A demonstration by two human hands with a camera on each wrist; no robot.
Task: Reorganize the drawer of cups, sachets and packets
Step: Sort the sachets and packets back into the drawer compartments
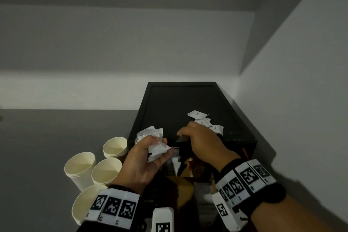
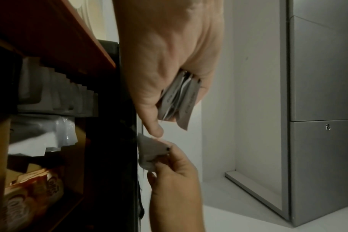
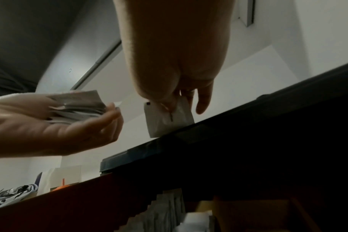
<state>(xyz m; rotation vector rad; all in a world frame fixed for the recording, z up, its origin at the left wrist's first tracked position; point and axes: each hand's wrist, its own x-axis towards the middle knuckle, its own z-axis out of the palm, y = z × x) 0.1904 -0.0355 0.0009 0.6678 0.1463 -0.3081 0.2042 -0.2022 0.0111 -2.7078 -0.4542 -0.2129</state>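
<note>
A black box [image 1: 188,100] is seen on the counter, with four paper cups [image 1: 98,165] grouped to its left. A bundle of white sachets [image 1: 152,143] is clutched in the curled left hand [image 1: 143,164] over the box's near-left corner. One sachet [image 3: 167,119] is pinched by the right hand [image 1: 203,141] at the near edge; more loose sachets [image 1: 205,122] lie on the box top just beyond it.

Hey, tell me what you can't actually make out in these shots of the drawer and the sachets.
- Print on the loose sachets atop the black box: too small, head view.
- Drawer contents: dark, partly covered by both hands, head view.
- Number of sachets in the left hand's bundle: overlapping, fingers cover them.
- Front of the sachet pinched by the right hand: dim, blurred, right wrist view.
</note>
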